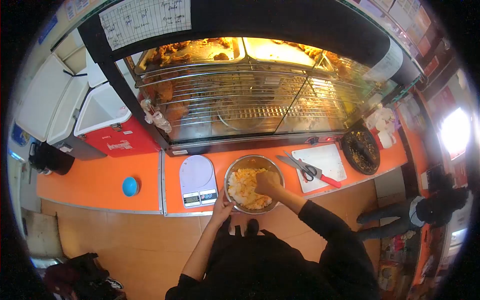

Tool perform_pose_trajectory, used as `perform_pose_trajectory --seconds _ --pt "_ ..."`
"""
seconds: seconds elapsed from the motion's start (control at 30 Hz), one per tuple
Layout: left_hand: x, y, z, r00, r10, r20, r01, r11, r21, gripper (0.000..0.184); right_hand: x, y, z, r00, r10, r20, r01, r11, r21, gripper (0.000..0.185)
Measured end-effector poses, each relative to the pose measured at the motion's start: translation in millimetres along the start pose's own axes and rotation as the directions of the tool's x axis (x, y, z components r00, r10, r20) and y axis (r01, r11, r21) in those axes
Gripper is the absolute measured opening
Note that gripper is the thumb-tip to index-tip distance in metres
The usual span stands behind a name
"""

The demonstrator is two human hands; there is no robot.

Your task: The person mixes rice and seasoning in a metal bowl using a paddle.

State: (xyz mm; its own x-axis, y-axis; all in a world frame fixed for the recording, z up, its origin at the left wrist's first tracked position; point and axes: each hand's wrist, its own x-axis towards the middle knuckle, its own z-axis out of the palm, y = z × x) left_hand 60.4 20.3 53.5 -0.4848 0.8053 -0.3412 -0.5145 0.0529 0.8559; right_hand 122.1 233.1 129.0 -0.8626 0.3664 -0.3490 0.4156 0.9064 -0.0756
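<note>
A round metal mixing bowl stands at the front edge of the orange counter. It holds what looks like white rice mixed with orange-yellow bits. My left hand grips the bowl's left rim. Inside the bowl, on the right side, my right hand is curled down against the food; its fingertips are hidden, and whether it grasps anything is unclear. Just left of the bowl lies a kitchen scale with a pale round platform. To the right, a knife with a red handle and black-handled scissors rest on a white cutting board.
A lit glass display case with fried food on trays stands behind the bowl. A dark pan sits at right, a blue cup at left. Red and grey coolers stand back left. Another person is at far right.
</note>
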Motion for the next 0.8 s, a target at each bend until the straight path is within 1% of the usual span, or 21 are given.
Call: perform_pose_trajectory --seconds 0.07,0.1,0.13,0.17,0.2,0.23,0.27,0.33,0.37,0.43,0.5,0.57,0.6,0.63,0.67,0.7,0.73,0.77,0.8 --pt "-1 2 4 0.996 0.079 -0.041 -0.075 0.993 0.088 0.071 -12 0 -23 1.0 -0.014 0.0 0.014 1.0 -0.002 0.02" --pt "2 -7 2 0.996 0.081 -0.049 -0.077 0.994 0.084 0.071 -21 -2 -30 0.997 0.019 -0.075 -0.017 1.0 0.024 0.019" --pt "7 -19 -1 0.98 0.191 -0.051 -0.182 0.973 0.143 0.07 -26 -4 -31 0.987 0.057 -0.148 -0.049 0.997 0.058 0.017" --pt "11 -30 -5 0.954 0.298 -0.041 -0.284 0.937 0.204 0.069 -26 -10 -21 0.987 0.058 -0.147 -0.049 0.997 0.061 0.017" --pt "8 -22 -1 0.954 0.296 -0.038 -0.283 0.937 0.205 0.069 -21 -18 -5 0.988 0.102 -0.115 -0.102 0.995 0.006 0.016" --pt "1 -7 8 0.972 0.229 -0.046 -0.221 0.966 0.131 0.069 -16 -20 9 0.985 0.149 -0.084 -0.154 0.987 -0.052 0.014" --pt "-3 2 13 0.986 0.161 -0.05 -0.158 0.986 0.056 0.069 -10 -15 20 0.985 0.152 -0.083 -0.157 0.986 -0.053 0.014" --pt "0 -7 8 0.985 0.166 -0.041 -0.163 0.984 0.072 0.068 -3 -14 29 0.979 0.076 -0.19 -0.097 0.99 -0.101 0.015" --pt "1 -11 4 0.985 0.172 -0.033 -0.169 0.982 0.089 0.067 -2 -6 31 0.979 0.074 -0.191 -0.094 0.991 -0.1 0.015" --pt "7 -11 -2 0.984 0.18 -0.007 -0.178 0.978 0.11 0.067 -15 17 -1 0.974 -0.006 -0.224 0.016 0.999 0.044 0.013" --pt "13 -7 -7 0.982 0.188 0.012 -0.188 0.974 0.123 0.067 -37 19 -41 0.969 0.009 -0.246 0.006 0.998 0.061 0.012" --pt "21 5 -14 0.997 0.079 0.025 -0.082 0.984 0.157 0.068 -42 23 -52 0.964 0.021 -0.264 0.001 0.997 0.08 0.011" --pt "24 17 -15 0.997 0.081 0.018 -0.083 0.985 0.152 0.068 -38 25 -50 0.975 0.056 -0.215 -0.063 0.998 -0.024 0.015" --pt "26 33 -16 0.994 0.084 0.066 -0.096 0.974 0.206 0.067 -34 28 -47 0.981 0.096 -0.171 -0.12 0.984 -0.132 0.02" --pt "29 45 -17 0.99 0.085 0.113 -0.112 0.96 0.257 0.065 -24 37 -33 0.982 0.087 -0.168 -0.11 0.984 -0.137 0.02" --pt "39 40 -27 0.993 0.093 0.075 -0.112 0.945 0.307 0.062 -11 48 -8 0.981 0.042 -0.191 -0.09 0.963 -0.254 0.018" --pt "45 48 -28 0.993 0.095 0.065 -0.111 0.947 0.302 0.062 1 55 12 0.978 -0.006 -0.211 -0.074 0.928 -0.366 0.017" --pt "52 64 -28 0.991 0.029 0.131 -0.084 0.895 0.438 0.062 11 58 22 0.978 -0.016 -0.209 -0.064 0.926 -0.371 0.017" --pt "57 81 -28 0.981 -0.05 0.185 -0.065 0.822 0.566 0.062 19 59 30 0.972 -0.036 -0.233 -0.028 0.965 -0.262 0.019"
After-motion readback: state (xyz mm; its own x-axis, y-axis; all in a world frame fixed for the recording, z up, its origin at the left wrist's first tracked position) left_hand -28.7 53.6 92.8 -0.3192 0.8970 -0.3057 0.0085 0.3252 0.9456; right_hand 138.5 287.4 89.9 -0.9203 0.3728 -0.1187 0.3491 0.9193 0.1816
